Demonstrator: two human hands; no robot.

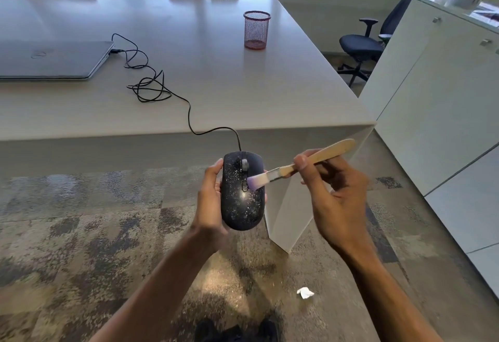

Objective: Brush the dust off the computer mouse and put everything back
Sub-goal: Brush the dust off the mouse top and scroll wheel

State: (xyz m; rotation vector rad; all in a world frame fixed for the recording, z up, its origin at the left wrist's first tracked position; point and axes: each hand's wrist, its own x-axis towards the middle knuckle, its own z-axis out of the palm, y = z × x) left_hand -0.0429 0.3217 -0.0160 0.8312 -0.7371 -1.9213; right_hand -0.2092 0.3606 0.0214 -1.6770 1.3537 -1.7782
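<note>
Dusty mouse (242,191) gripped in left hand (209,201) over the floor short of the desk (243,93), long axis running away; brush (302,164) pinched in right hand (332,193), bristles crossing from the right onto its middle.

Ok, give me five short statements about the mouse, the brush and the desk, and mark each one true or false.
1. The left hand holds the mouse off the desk. True.
2. The brush bristles touch the mouse. True.
3. The mouse is already free of dust. False: white specks cover it.
4. The pen cup holds pens. False: it looks empty.
5. The laptop is open. False: its lid is closed.
</note>
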